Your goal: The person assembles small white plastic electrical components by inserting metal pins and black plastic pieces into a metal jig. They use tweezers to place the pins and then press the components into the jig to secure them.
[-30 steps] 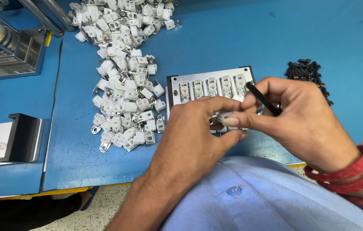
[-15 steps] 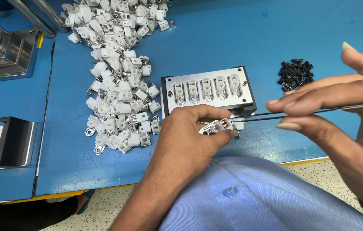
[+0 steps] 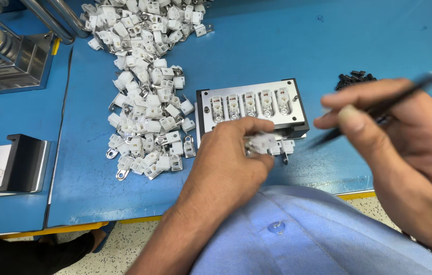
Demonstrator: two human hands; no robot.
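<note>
Bracket (image 3: 19,165) at 9 o'clock on the blue table (image 3: 328,40). White parts pile (image 3: 147,102) at 11. Jig (image 3: 251,107) centre, five parts seated. Left hand (image 3: 231,163) at jig's 6 o'clock edge, pinching a white part (image 3: 262,142). Right hand (image 3: 404,147) at 3, gripping a thin black tool (image 3: 379,109), blurred. Black screws (image 3: 354,80) at 2.

your left hand (image 3: 228,163) pinches a white plastic connector (image 3: 266,143), slightly glossy, with a shiny metal tab. your right hand (image 3: 404,153) holds a thin black tool (image 3: 379,109), blurred, finish unclear. fixture block (image 3: 252,107) is brushed metal, matt grey, black edge. blue bench top (image 3: 287,46) smooth, matt. heap of white plastic parts (image 3: 147,102) near its left edge. shirt (image 3: 297,234) is light blue woven cloth.
</note>
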